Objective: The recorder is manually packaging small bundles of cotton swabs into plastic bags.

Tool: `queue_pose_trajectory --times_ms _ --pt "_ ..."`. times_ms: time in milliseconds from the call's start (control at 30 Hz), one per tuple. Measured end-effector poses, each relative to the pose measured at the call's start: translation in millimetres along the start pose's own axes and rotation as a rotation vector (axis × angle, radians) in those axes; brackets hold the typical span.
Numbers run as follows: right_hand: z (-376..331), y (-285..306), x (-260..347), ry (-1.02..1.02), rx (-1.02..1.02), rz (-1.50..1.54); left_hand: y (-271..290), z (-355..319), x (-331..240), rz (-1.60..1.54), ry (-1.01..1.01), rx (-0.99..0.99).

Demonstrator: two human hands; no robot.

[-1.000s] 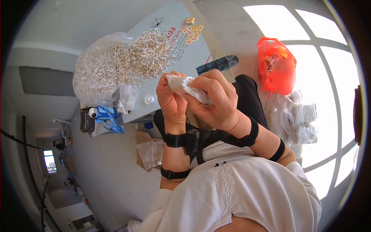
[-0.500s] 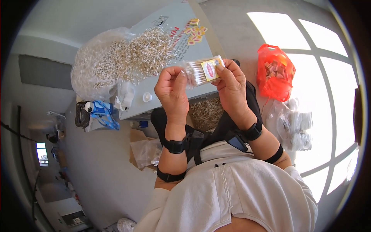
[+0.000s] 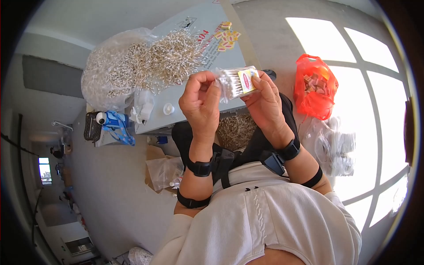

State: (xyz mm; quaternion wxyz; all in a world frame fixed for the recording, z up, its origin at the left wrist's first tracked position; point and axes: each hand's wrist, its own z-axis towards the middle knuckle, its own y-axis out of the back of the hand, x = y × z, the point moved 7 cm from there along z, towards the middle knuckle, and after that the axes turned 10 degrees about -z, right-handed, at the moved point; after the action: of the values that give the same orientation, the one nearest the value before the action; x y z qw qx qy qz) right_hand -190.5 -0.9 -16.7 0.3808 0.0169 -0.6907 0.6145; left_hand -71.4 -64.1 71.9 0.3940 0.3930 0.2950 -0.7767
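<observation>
A clear plastic packet of cotton swabs (image 3: pixel 233 84) with a yellow and red label card is held up over the table's near edge. My left hand (image 3: pixel 199 99) pinches the packet's loose plastic end between thumb and fingers. At the labelled end, my right hand (image 3: pixel 268 106) grips it, thumb on top and fingers underneath. Beyond my left hand, a big heap of loose cotton swabs (image 3: pixel 173 59) spills from a clear plastic bag (image 3: pixel 99 73) across the pale table (image 3: pixel 229 57). Several yellow label cards (image 3: pixel 227 41) lie farther back on the table.
A small white round container (image 3: pixel 168 109) stands by the table's near edge. To the left are a blue strapped bottle (image 3: pixel 115 121) and a brown case (image 3: pixel 92 127). More swabs fill a box (image 3: pixel 236 130) below. On the right floor sit a red bag (image 3: pixel 314 99) and clear plastic bundles (image 3: pixel 338 145).
The packet has tilted a little and moved slightly right and down, with both hands still on it. The whole view has shifted slightly.
</observation>
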Motion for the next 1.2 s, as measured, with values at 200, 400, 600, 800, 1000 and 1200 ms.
queue_pose_trajectory --times_ms 200,400,600,800,1000,1200 --pt "1 3 0 0.028 -0.019 -0.03 2 3 -4 0.152 -0.044 0.097" --pt "-1 1 10 0.092 -0.062 -0.106 0 7 -15 0.33 -0.202 0.165" --pt "-1 2 12 0.121 -0.052 -0.147 -3 8 -19 0.382 -0.242 0.207" --pt "-3 0 13 0.132 -0.079 -0.153 -3 4 -16 0.406 -0.208 0.153" --pt "-8 -3 23 0.222 -0.132 -0.277 4 0 -2 0.278 -0.113 0.057" --pt "-27 -28 46 0.483 -0.201 -0.598 14 -3 27 -0.105 0.049 -0.034"
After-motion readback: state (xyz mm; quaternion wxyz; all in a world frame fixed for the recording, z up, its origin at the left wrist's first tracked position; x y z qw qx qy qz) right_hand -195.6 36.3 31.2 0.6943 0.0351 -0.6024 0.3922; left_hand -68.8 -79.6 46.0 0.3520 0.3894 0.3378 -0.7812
